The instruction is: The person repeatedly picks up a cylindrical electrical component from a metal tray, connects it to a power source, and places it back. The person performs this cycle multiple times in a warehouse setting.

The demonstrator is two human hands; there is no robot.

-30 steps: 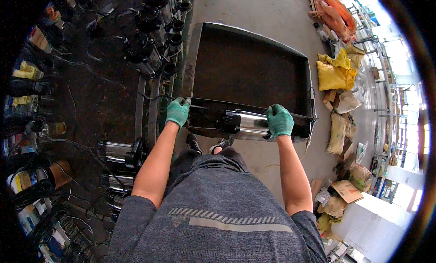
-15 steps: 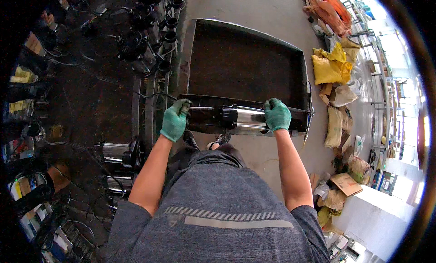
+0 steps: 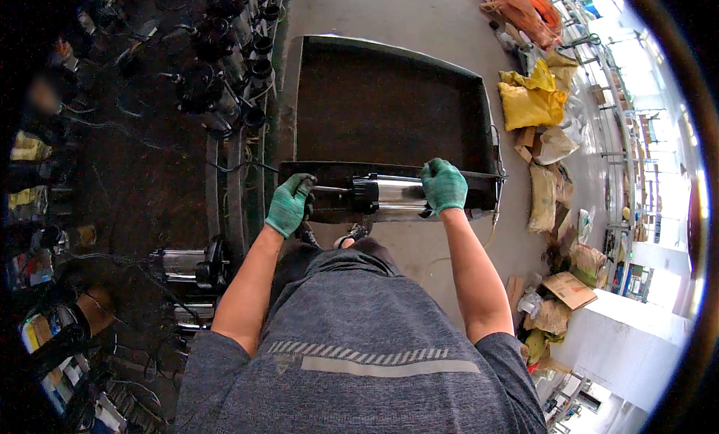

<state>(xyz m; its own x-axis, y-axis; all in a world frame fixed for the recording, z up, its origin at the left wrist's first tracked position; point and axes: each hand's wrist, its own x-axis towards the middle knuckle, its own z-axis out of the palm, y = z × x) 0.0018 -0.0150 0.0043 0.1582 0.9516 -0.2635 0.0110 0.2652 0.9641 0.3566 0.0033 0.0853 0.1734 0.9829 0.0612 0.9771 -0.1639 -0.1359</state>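
Across the near edge of a dark metal tray lies a motor [image 3: 398,190] with a shiny steel cylinder, a black end cap and a thin shaft [image 3: 331,188] pointing left. My left hand [image 3: 289,205], in a green glove, is closed around the shaft's left end, which its fingers hide. In a matching glove, my right hand [image 3: 446,185] grips the cylinder's right end from above. A black cable [image 3: 243,167] runs from the left toward my left hand; whether it touches the hand I cannot tell.
The deep, dark tray [image 3: 479,123] extends away from me. Metal rails [image 3: 236,187] and a dark bench with black-and-steel motors [image 3: 187,265] stand at left. Yellow sacks [image 3: 530,104], a cardboard box [image 3: 569,290] and a white block-like box [image 3: 622,348] sit at right.
The whole view has shifted slightly, so the tray and sacks appear further left. My left hand has come a little closer to the motor's black cap along the shaft; my right hand keeps its grip.
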